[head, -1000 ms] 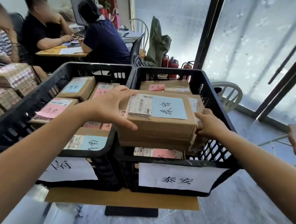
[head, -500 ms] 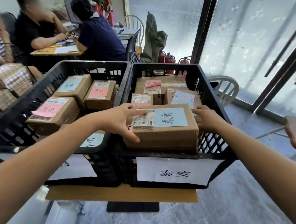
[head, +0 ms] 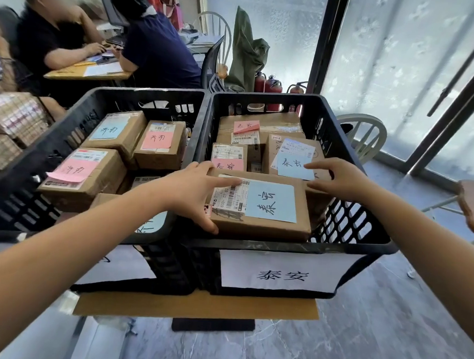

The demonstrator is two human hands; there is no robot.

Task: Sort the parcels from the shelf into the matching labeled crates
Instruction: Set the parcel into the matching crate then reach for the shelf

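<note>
**Right crate** [head: 287, 247], centre right of the frame: black and slatted, with a printed label [head: 279, 275] on its near wall. The left crate [head: 36, 151] stands against it at centre. Both rest on a cardboard sheet [head: 193, 306] at lower centre, and what carries the sheet is mostly hidden. Judged risk: a hard downward push on the near rim could rock the pair forward.

**Parcel** [head: 260, 227]: a brown carton at the near end of the right crate, lying on other cartons with its top near rim level. The handwriting on its blue note [head: 270, 201] appears to match the crate's label, so the sort looks correct. Judged risk: stacked this high, the carton may slide over the near rim, or tilt against the neighbouring parcel [head: 320, 155] behind it.

**Left hand** [head: 193, 189]: grips the parcel's left end, with the thumb down the near corner and the index finger flat across the barcode.

**Right hand** [head: 339, 181]: slack and holding nothing, fingers [head: 319, 166] spread. The thumb tip lies at the parcel's far right edge, but contact cannot be told. Judged risk: only one end is held, so letting go before the carton sits flat would let it twist or drop.

**Blue note**: a finger dragged across it could peel it off, leaving the parcel without a destination.
</note>
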